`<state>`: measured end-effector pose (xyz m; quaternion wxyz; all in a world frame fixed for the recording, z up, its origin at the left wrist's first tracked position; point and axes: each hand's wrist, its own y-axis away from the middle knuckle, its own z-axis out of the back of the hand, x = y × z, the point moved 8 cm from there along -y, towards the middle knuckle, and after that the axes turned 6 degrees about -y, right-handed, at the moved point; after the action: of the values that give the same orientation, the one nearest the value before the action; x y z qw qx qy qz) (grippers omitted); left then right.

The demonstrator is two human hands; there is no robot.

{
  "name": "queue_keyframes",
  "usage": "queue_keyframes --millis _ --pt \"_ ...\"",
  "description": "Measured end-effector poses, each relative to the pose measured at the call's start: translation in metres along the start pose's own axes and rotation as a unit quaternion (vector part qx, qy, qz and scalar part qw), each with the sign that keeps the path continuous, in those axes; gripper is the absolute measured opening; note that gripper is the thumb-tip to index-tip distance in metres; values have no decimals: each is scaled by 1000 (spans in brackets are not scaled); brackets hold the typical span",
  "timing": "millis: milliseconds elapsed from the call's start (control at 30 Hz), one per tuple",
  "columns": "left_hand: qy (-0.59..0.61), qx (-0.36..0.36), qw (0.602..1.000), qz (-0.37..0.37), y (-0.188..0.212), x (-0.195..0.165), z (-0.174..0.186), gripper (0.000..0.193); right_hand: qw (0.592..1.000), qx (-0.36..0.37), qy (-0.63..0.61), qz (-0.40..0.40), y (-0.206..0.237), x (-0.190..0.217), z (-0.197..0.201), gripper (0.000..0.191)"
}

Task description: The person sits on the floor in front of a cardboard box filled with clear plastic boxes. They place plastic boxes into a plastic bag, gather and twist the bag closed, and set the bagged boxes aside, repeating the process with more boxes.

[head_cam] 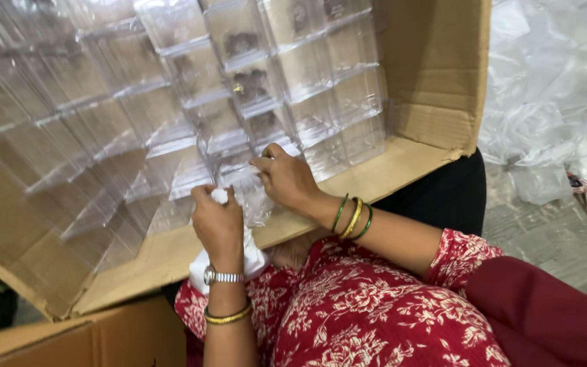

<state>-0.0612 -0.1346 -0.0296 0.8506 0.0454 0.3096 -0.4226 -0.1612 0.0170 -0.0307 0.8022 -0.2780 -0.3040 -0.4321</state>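
Observation:
A large cardboard box (436, 75) lies open on its side, filled with stacked clear plastic boxes (239, 75). My left hand (217, 224) is closed around a white cloth (253, 258) whose end hangs down toward my lap. My right hand (285, 178) grips a clear plastic box (253, 200) at the box's lower front row, right next to my left hand. A watch and a bangle sit on my left wrist, green and gold bangles on my right.
Clear plastic bags (552, 95) are heaped on the floor at the right. A second cardboard box (76, 340) stands at the lower left. My lap, in red floral cloth (375, 306), fills the bottom of the view.

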Motion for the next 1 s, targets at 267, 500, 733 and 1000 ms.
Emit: queue_keyframes --millis 267,500,733,1000 --pt "-27 -9 999 -33 7 -19 7 37 992 -3 123 -40 18 -24 16 38" --pt "-11 19 991 -135 15 -39 -1 48 999 -36 -17 -14 18 -36 27 38" --pt "167 94 979 -72 19 -49 -39 30 987 -64 -146 13 44 -36 61 55" --pt "449 244 853 106 27 -35 -72 33 941 -128 -312 -15 61 -59 71 53"
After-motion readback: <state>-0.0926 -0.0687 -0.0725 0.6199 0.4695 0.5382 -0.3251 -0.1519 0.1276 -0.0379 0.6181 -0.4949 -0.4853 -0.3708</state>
